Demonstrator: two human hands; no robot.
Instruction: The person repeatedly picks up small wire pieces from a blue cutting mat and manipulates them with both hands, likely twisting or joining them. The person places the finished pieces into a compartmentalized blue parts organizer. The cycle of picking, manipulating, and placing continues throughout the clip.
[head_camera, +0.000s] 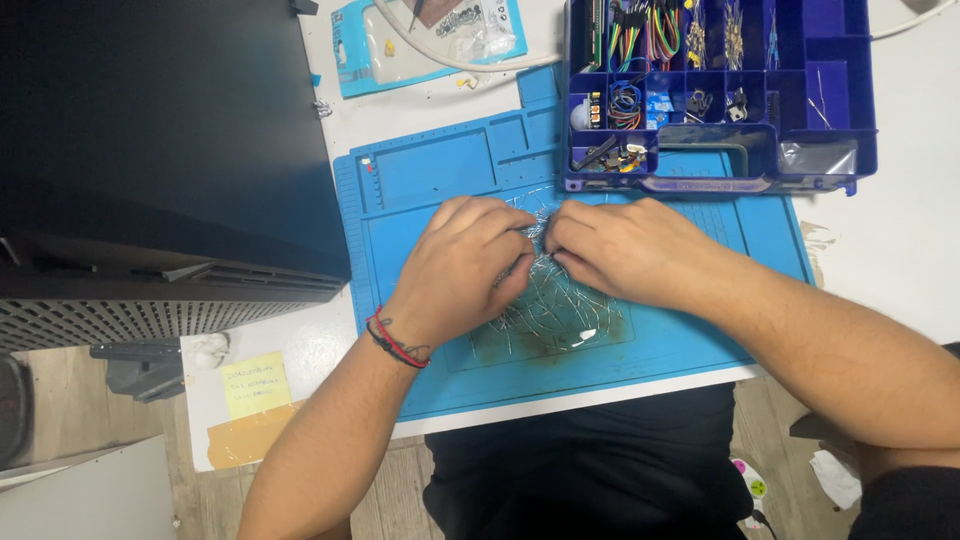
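A white table carries a blue work mat scattered with thin wire pieces. A dark blue compartment box sits across the mat's far edge, beside a light blue packet. A yellow sticky note and brown tape mark the near-left corner.

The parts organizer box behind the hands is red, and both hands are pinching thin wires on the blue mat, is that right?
Not quite. The parts organizer box is dark blue, not red, as the head view shows. The rest holds: it sits behind the hands, and the left hand and right hand are both pinching the thin wires on the blue mat.
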